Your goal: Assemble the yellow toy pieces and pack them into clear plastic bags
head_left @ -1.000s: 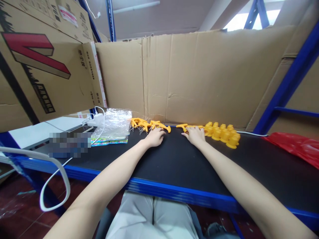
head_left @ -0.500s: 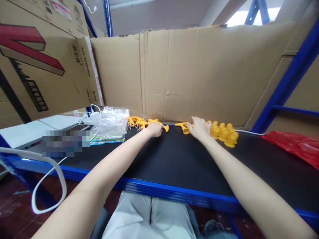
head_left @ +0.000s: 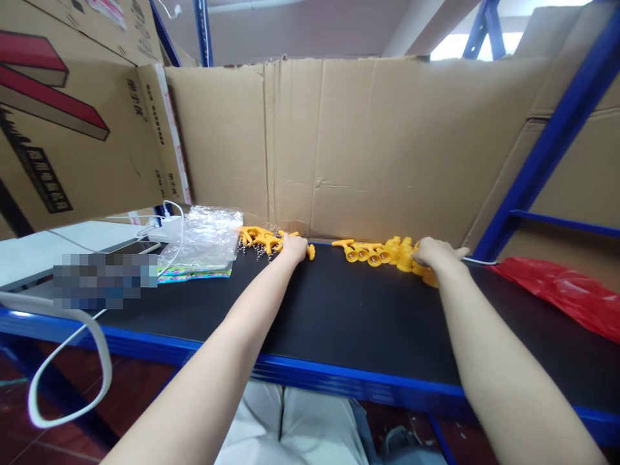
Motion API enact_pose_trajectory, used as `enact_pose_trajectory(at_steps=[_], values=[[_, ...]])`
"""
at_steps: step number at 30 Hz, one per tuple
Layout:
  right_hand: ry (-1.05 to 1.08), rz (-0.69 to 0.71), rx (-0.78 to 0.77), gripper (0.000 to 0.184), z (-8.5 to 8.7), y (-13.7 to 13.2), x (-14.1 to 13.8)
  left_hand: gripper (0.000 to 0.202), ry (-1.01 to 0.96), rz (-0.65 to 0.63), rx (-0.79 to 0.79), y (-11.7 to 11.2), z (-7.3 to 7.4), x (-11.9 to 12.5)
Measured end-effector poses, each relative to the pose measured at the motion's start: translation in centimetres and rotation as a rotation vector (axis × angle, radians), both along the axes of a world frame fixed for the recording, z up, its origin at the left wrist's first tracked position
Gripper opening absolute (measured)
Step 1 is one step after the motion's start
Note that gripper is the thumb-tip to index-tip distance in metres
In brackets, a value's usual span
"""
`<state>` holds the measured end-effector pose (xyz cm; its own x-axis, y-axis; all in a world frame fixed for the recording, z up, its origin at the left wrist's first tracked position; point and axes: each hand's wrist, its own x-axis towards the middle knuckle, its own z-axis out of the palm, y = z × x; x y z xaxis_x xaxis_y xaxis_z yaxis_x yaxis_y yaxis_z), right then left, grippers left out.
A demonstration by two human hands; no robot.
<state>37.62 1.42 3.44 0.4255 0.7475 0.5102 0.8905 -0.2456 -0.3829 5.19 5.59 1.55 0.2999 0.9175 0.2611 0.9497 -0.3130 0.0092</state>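
My left hand [head_left: 294, 247] is closed at the right end of a pile of yellow branch-shaped plastic pieces [head_left: 259, 236]. A knobbed yellow end [head_left: 310, 252] shows just beyond its fingers. Small coiled springs [head_left: 259, 250] lie along the front of that pile. Over a group of yellow plastic cups [head_left: 400, 249], my right hand [head_left: 440, 253] reaches down with its fingertips bent onto one and a finger sticking out to the right; the hand hides part of them. Left of the cups, several yellow trumpet-shaped pieces [head_left: 374, 259] lie with their round mouths facing me.
Clear plastic bags [head_left: 210, 236] lie on a colourful printed packet [head_left: 194, 274] at left, near a white cable [head_left: 181, 239]. Red plastic [head_left: 557, 287] lies at right. A cardboard wall [head_left: 387, 148] closes the back of the black shelf [head_left: 349, 323], which has a blue front edge [head_left: 349, 378].
My right hand has moved right, from beside the trumpet-shaped pieces to over the cups, uncovering several of those pieces. My left hand stays at the branch-shaped pile. The view has shifted slightly right.
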Motion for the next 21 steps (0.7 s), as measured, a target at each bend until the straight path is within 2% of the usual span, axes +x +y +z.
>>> enact_pose_trajectory(at_steps=[3,5,7,10,13,17,21], values=[[-0.096,-0.115,-0.161,0.024,-0.2,0.2,0.1,0.019,-0.048,0.012,0.012,0.6,0.2,-0.9],[-0.166,-0.106,-0.196,0.019,-0.2,-0.1,-0.4,0.020,-0.150,0.019,0.034,1.2,0.4,-1.7],[-0.207,-0.094,-0.248,0.015,-0.1,-0.5,-1.1,0.021,-0.349,0.017,0.050,1.7,0.8,-2.4],[-0.242,-0.126,-0.329,0.013,0.1,-0.8,-1.9,0.023,-0.751,0.001,0.033,2.2,1.5,-3.0],[-0.259,-0.138,-0.364,0.014,0.2,-0.6,-2.3,0.022,-1.078,0.020,0.031,1.7,2.4,-3.2],[-0.275,-0.018,-0.316,0.020,0.3,-0.4,-3.6,0.030,-1.230,0.032,-0.022,-0.7,3.3,-3.6],[-0.154,0.233,-0.327,0.021,0.7,-1.3,-7.1,0.022,-1.364,0.025,-0.136,-3.4,3.3,-4.1]])
